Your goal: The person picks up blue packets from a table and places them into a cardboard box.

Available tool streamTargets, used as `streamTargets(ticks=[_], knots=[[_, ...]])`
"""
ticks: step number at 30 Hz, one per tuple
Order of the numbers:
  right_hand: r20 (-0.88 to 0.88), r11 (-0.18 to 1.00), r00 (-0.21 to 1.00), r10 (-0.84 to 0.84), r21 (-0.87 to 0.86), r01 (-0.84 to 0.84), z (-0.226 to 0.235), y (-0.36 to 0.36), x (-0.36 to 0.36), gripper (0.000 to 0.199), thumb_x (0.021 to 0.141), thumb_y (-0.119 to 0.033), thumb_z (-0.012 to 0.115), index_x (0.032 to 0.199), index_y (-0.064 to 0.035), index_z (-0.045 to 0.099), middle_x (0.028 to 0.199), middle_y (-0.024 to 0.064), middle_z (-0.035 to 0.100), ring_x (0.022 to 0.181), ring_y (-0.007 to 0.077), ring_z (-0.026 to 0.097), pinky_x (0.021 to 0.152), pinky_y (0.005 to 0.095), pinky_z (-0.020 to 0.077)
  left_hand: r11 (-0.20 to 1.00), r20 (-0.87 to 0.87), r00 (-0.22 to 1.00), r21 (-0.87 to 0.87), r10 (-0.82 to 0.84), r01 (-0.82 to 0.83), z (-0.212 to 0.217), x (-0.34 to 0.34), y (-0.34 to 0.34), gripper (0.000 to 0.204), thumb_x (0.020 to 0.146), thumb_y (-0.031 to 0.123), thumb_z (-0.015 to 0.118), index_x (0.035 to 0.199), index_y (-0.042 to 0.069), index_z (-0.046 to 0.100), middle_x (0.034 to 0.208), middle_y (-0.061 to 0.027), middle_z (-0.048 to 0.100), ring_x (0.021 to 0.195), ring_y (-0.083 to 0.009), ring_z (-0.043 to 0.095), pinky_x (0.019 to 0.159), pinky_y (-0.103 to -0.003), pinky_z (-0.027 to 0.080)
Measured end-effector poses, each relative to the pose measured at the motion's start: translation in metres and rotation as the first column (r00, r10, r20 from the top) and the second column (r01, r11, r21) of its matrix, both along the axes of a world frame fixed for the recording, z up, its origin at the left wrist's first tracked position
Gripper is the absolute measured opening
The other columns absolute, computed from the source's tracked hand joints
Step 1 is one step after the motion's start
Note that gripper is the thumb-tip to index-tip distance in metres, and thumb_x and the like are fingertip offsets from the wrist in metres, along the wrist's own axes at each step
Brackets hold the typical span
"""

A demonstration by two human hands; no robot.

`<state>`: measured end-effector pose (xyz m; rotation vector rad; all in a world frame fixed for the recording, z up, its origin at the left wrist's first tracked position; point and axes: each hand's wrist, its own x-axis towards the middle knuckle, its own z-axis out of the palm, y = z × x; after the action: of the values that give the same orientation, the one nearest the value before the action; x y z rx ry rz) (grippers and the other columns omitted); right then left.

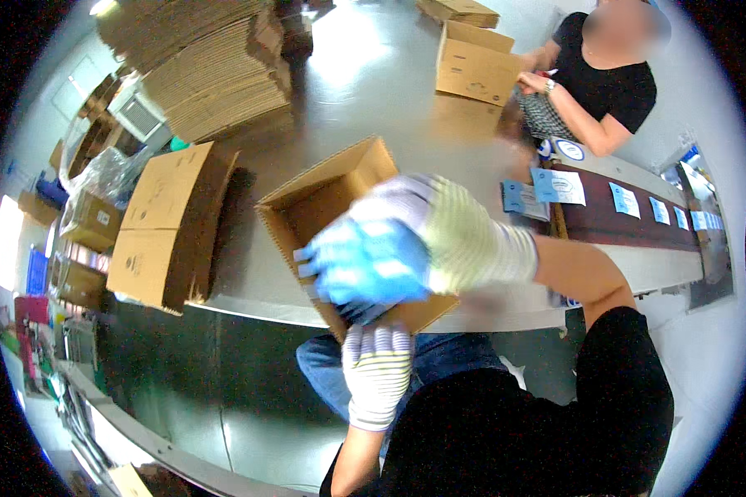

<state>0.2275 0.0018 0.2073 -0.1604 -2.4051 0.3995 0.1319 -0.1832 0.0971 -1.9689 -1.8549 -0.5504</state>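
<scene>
The steel table (365, 74) fills the middle of the frame. At its centre stands the open cardboard box (323, 195), tilted toward the lower edge. The right hand (389, 248), gloved and blurred, curls over the box's near wall, gripping it. The left hand (377, 364) braces beneath, fingers closed upward. Best to keep both grips firm so the walls stay square.

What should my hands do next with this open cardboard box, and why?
Probably steady the open cardboard box before folding anything: it sits tilted at the table edge, the right hand reaches over its near wall, and the left hand props it from below.
</scene>
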Motion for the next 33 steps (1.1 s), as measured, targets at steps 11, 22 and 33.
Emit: streamTargets(ticks=[11, 22, 33], knots=[[0.761, 0.985, 0.643, 0.089, 0.028, -0.170, -0.009, -0.012, -0.025, 0.062, 0.076, -0.058, 0.062, 0.107, -0.0038, 0.060, 0.100, 0.0167, 0.063, 0.089, 0.0303, 0.063, 0.076, 0.0412, 0.0523, 0.999, 0.123, 0.992, 0.028, 0.042, -0.046, 0.015, -0.030, -0.006, 0.034, 0.068, 0.017, 0.069, 0.099, 0.012, 0.056, 0.086, -0.0053, 0.055, 0.082, -0.0243, 0.054, 0.094, -0.046, 0.039], [0.559, 0.953, 0.792, -0.245, 0.290, 0.090, -0.068, -0.013, -0.005, 0.031, 0.084, -0.028, 0.055, 0.104, -0.0055, 0.059, 0.070, 0.0088, 0.062, 0.059, 0.0220, 0.062, 0.056, 0.0363, 0.0493, 0.992, 0.247, 0.969, 0.124, -0.008, -0.023, 0.008, -0.041, 0.001, 0.051, 0.076, 0.016, 0.063, 0.123, 0.006, 0.047, 0.121, -0.0149, 0.053, 0.120, -0.0384, 0.045, 0.102, -0.051, 0.031], [0.475, 0.882, 0.744, -0.470, 0.229, 0.412, -0.158, 0.125, -0.136, 0.075, 0.085, -0.044, 0.056, 0.138, 0.0044, 0.033, 0.143, 0.0246, 0.034, 0.135, 0.0379, 0.028, 0.111, 0.0523, 0.0202, 0.935, 0.116, 0.927, -0.057, 0.356, -0.351, -0.023, -0.074, -0.039, 0.055, 0.074, 0.019, 0.063, 0.124, 0.005, 0.046, 0.130, -0.0198, 0.046, 0.128, -0.0466, 0.034, 0.103, -0.054, 0.031]])
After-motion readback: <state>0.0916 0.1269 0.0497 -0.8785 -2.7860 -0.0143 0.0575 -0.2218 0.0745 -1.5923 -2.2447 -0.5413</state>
